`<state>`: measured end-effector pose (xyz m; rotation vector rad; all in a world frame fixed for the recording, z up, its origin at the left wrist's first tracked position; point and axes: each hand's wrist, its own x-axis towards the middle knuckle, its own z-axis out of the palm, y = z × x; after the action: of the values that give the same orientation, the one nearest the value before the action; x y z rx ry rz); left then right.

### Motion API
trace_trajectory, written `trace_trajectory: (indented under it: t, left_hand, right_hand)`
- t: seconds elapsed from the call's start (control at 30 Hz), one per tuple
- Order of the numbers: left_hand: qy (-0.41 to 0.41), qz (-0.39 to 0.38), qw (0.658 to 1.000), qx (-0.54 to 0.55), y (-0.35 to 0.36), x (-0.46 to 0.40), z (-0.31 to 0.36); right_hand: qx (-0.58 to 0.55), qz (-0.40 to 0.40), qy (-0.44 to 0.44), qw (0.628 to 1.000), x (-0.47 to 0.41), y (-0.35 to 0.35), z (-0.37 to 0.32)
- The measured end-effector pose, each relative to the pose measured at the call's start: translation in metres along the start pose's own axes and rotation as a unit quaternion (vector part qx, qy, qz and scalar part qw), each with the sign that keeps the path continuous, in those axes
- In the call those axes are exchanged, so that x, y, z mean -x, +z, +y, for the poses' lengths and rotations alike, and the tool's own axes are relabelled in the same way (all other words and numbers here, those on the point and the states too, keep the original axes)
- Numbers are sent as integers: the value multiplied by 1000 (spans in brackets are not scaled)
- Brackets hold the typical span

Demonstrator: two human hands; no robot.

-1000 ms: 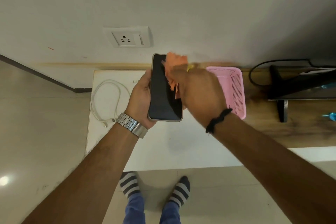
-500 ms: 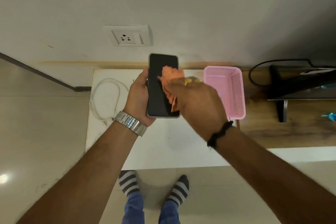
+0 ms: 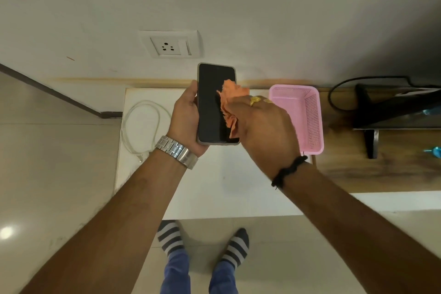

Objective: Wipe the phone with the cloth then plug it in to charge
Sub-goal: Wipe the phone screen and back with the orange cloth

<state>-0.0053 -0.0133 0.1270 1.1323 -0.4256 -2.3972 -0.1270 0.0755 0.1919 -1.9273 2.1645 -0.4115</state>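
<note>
1. My left hand (image 3: 185, 118) cups the phone (image 3: 216, 102) from its left edge and back, thumb on the rim, screen up toward me. Held above the white table (image 3: 214, 186), not resting on it; I judge this keeps the glass steady against the rubbing.
2. My right hand (image 3: 261, 126) is bunched around the orange cloth (image 3: 230, 105), fingers curled under and hidden, so the exact pinch I cannot tell. Cloth pressed on the right half of the screen, about mid-height.
3. Grip split makes sense: one hand braces, the other scrubs. Wiping step looks under way; the left half of the glass is bare of cloth.
4. White cable (image 3: 140, 126) lies coiled on the table's left side, well apart from the phone, one end pointing toward the near edge. Wall socket (image 3: 170, 44) sits just above the table, empty. Both near at hand for the charging step, not yet begun.
5. Pink basket (image 3: 307, 117) stands at the table's right end, beside my right hand.
6. Writing: none readable. Phone screen dark, no logo visible; socket plate plain; no label seen on cable or basket.
</note>
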Motion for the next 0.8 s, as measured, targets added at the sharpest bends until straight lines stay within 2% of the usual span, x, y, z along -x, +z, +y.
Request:
trace_trajectory:
  t: [0.03,0.13,0.17,0.27,0.3,0.4,0.43,0.57,0.7,0.8]
  left_hand:
    - [9,2,1000,6,1,0,3]
    - [20,0,999,30,0,1,5]
    - [17,-5,999,31,-1,1,4]
    - [1,-23,999,36,1,0,3]
    - [0,-26,999,40,1,-1,5]
    - [14,-27,999,44,1,-1,11]
    - [16,-30,998,46,2,0,10]
    - [2,-31,999,34,10,0,-2]
    - [5,-28,999,45,6,2,-1]
    - [19,-42,998,32,-3,5,10]
  right_hand:
    - [-3,-19,2,1000,10,5,-2]
    - [-110,-165,-2,980,49,16,-11]
    - [-113,-167,-11,979,48,17,-6]
    - [-51,-32,-10,998,21,11,10]
    - [-51,-18,-2,999,18,10,12]
    - [-135,-32,30,990,38,16,3]
    - [-150,-15,9,989,49,19,-1]
    - [-108,21,-54,992,54,27,-14]
    - [-71,-1,-105,992,47,19,-17]
    - [-96,4,-73,993,61,15,6]
